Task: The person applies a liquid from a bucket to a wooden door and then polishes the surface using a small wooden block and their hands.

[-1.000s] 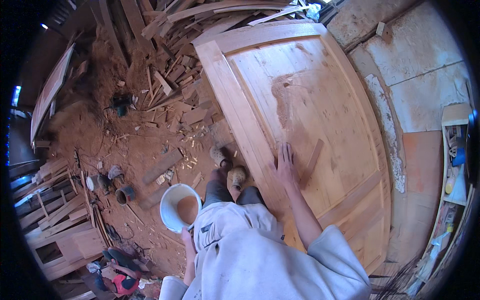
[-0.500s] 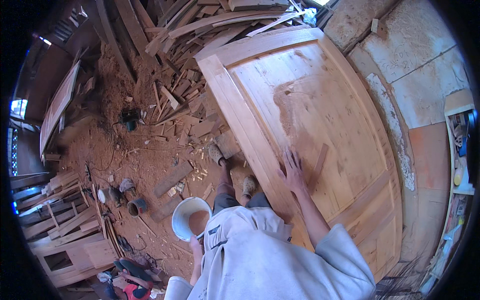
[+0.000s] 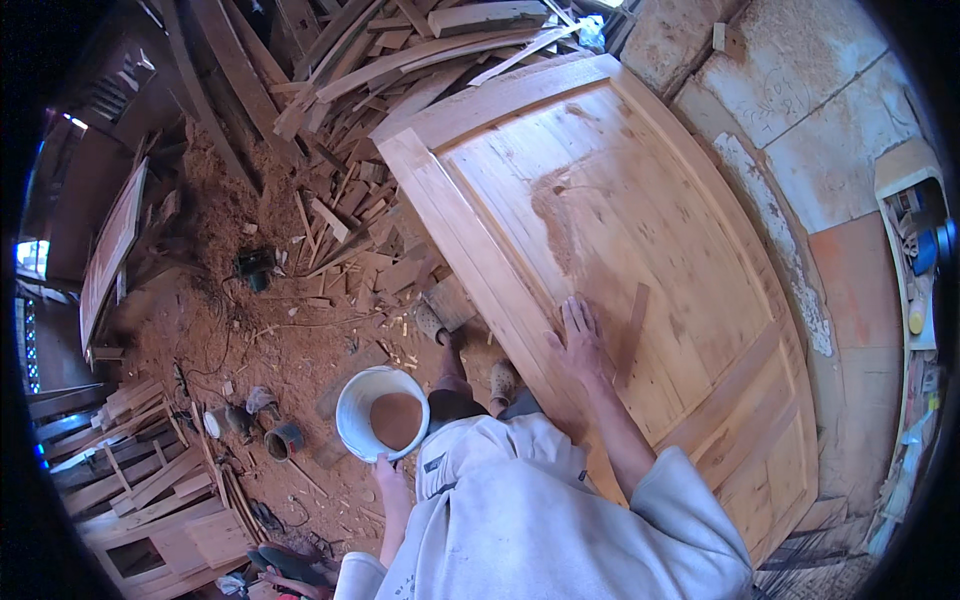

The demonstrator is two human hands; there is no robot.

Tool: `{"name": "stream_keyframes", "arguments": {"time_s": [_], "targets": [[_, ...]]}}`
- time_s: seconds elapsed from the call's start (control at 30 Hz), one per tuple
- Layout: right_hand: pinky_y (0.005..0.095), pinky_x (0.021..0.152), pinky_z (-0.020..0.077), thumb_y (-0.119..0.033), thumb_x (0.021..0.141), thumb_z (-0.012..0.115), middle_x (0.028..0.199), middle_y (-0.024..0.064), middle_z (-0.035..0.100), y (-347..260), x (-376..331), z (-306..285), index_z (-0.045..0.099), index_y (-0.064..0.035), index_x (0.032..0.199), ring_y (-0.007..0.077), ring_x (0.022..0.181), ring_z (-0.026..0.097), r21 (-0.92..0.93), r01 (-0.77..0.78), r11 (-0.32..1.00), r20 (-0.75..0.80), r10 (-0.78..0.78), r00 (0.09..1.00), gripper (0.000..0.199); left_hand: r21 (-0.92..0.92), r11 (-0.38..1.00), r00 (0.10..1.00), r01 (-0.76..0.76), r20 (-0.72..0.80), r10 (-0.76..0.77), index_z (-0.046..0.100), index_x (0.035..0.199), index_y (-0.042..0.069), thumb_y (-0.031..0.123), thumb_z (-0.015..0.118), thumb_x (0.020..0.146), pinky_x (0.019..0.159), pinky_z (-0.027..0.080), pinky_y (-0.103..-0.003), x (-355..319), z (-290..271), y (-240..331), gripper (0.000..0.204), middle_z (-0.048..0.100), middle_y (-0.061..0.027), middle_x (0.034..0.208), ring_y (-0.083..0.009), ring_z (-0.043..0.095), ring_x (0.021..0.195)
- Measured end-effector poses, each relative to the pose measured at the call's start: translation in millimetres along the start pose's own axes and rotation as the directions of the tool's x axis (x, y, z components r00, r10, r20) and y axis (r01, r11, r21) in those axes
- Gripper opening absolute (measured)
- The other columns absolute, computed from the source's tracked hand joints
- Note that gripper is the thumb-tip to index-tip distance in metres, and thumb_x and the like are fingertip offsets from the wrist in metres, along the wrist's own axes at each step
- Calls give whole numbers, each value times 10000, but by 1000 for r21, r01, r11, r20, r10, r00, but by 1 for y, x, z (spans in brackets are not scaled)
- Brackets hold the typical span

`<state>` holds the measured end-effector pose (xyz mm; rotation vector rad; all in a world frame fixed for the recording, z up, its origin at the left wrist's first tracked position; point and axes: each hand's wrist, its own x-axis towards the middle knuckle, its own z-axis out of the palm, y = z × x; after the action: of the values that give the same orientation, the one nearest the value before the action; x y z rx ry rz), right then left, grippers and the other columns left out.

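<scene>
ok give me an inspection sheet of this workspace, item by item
surface: large wooden door panel lying flat, a smear of reddish-brown paste on its middle
job's things: white bucket of reddish-brown paste on the dirt floor
clutter: wood offcuts heaped beyond the panel; stacked planks at left
hands: left hand grips the bucket rim; right hand flat on the panel
cables: thin cord on the floor near a small dark tool
surroundings: sawdust-covered floor, shelf at right

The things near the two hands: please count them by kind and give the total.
White bucket with brown paste, held at the rim by the left hand: 1
Large wooden door panel, right hand flat on it: 1
Thin wooden stick lying on the panel: 1
Total: 3
</scene>
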<state>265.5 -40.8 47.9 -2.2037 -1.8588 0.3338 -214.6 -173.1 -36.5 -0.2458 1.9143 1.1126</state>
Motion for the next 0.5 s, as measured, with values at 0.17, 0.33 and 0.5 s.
{"name": "stream_keyframes", "arguments": {"time_s": [0.17, 0.33, 0.5], "targets": [[504, 1113, 201, -432, 863, 553, 1466, 151, 316, -5, 11, 2, 314, -26, 1414, 354, 1372, 234, -41, 13, 999, 7, -12, 1000, 725, 256, 834, 868, -489, 236, 436, 557, 965, -2, 114, 590, 809, 770, 471, -363, -10, -32, -22, 197, 580, -133, 952, -255, 584, 878], [517, 1115, 190, -406, 864, 564, 1471, 195, 282, 3, -12, -6, 281, -13, 1426, 405, 1373, 194, 86, 35, 996, 41, -39, 998, 742, 508, 411, 652, -757, 535, 538, 533, 1002, -60, 105, 633, 809, 738, 471, -381, -24, -55, -26, 273, 588, -220, 872, -314, 599, 837], [526, 1115, 181, -439, 864, 550, 1482, 196, 255, 4, 2, -3, 270, -21, 1432, 400, 1371, 200, 51, 19, 998, 43, -22, 999, 758, 739, 306, 800, -600, 556, 225, 479, 1054, -15, 20, 530, 882, 796, 467, -333, -117, -19, 22, 182, 512, -101, 922, -164, 527, 893]]}}
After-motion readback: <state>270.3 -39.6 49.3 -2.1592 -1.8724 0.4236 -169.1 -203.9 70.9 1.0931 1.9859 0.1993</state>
